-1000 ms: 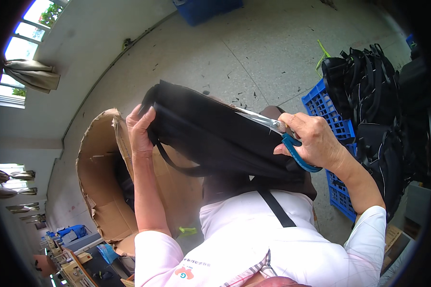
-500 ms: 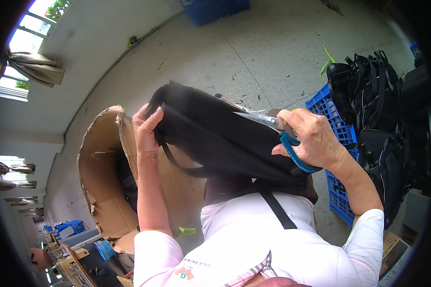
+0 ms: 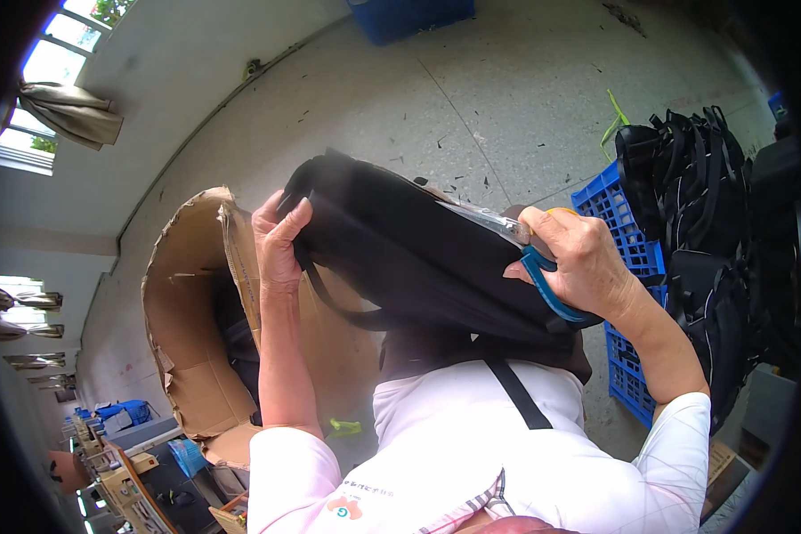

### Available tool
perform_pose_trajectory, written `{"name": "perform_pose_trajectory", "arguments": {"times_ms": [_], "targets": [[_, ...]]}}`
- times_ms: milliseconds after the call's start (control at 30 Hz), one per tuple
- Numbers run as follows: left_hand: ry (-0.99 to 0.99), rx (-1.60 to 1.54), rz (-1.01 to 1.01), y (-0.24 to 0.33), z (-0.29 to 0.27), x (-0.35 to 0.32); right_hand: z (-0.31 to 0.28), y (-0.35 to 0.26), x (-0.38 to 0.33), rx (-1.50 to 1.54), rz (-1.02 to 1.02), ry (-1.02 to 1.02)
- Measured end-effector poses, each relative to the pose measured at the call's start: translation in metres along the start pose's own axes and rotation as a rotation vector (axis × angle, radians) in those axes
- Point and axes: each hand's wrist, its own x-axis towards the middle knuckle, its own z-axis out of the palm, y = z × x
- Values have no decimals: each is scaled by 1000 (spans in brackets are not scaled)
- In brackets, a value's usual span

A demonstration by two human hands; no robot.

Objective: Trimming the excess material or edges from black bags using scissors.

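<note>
Concrete floor, black bag seemingly raised slightly

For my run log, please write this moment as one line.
left hand: grips black fabric backpack | right hand: holds blue-handled scissors against backpack

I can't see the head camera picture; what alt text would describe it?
A person holds a black fabric backpack up in front of them, the left hand gripping its far edge and the right hand holding blue-handled scissors against it. An open brown cardboard box lies to the left, and a blue plastic crate piled with black bags stands to the right.
</note>
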Motion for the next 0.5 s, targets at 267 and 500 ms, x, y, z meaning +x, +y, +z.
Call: {"name": "perform_pose_trajectory", "arguments": {"times_ms": [267, 500], "targets": [[5, -12, 36, 5, 3, -5, -2, -8, 15, 10, -38, 47], [4, 5, 42, 4, 0, -10, 6, -7, 9, 16, -27, 28]]}}
